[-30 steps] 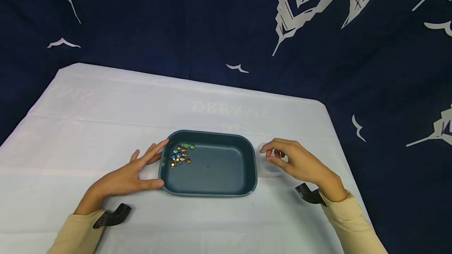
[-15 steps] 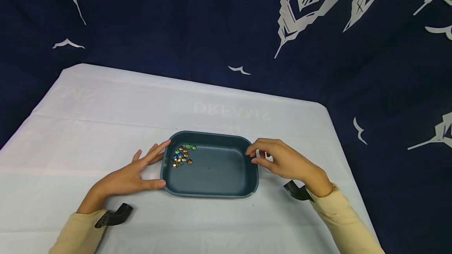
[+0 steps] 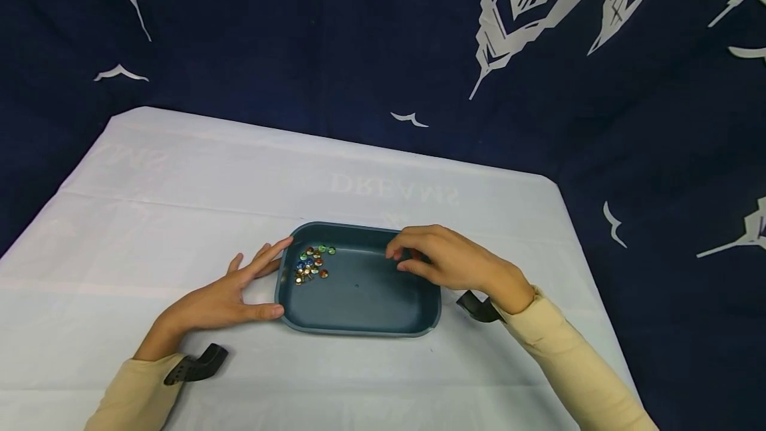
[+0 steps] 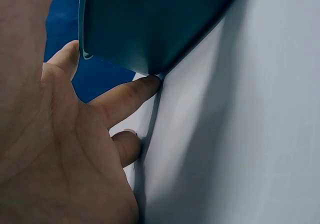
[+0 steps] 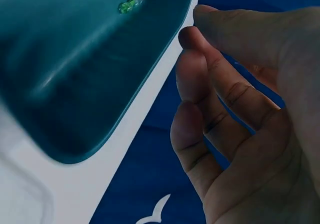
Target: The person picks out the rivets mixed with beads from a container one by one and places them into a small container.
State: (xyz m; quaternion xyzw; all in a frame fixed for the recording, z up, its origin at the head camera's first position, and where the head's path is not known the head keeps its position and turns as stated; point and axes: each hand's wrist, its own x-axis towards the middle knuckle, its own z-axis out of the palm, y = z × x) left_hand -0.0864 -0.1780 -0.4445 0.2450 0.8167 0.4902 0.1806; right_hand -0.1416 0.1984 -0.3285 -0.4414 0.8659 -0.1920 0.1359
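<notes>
A dark teal rectangular tray sits on the white-covered table. Several small shiny glass beads, in green, blue, red and gold, lie grouped at its left end. My left hand rests against the tray's left side, fingers spread and thumb at the near corner. In the left wrist view, its fingertips meet the tray's outer wall. My right hand hangs over the tray's right part with loosely bent fingers. From the right wrist, nothing shows between its thumb and fingertips.
The edge of a clear container shows beside the tray in the right wrist view; the right hand and wrist hide it from the head. A dark blue cloth with white drawings hangs behind the table.
My right hand has moved left, from above the clear container beside the tray to over the tray's right part. The left hand stays at the tray's left side.
</notes>
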